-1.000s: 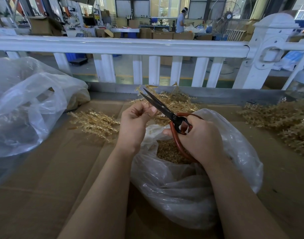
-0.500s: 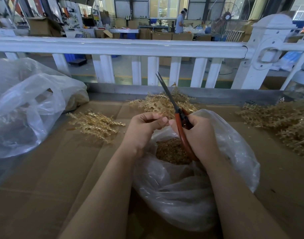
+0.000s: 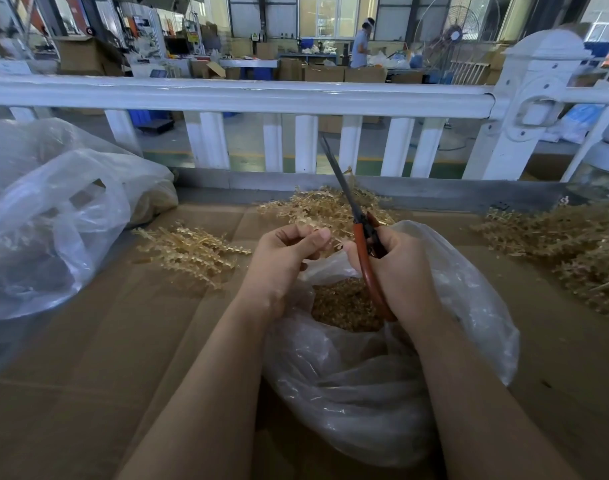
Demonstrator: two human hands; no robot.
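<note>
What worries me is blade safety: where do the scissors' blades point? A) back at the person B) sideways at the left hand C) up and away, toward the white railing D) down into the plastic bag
C: the right hand grips the scissors by their red handles, and the closed blades rise toward the white railing.

White railing, bright factory windows, standing fan

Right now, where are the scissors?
Head view, just right of centre: the scissors are held in the right hand above the open clear bag, blades pointing up toward the white railing.
</note>
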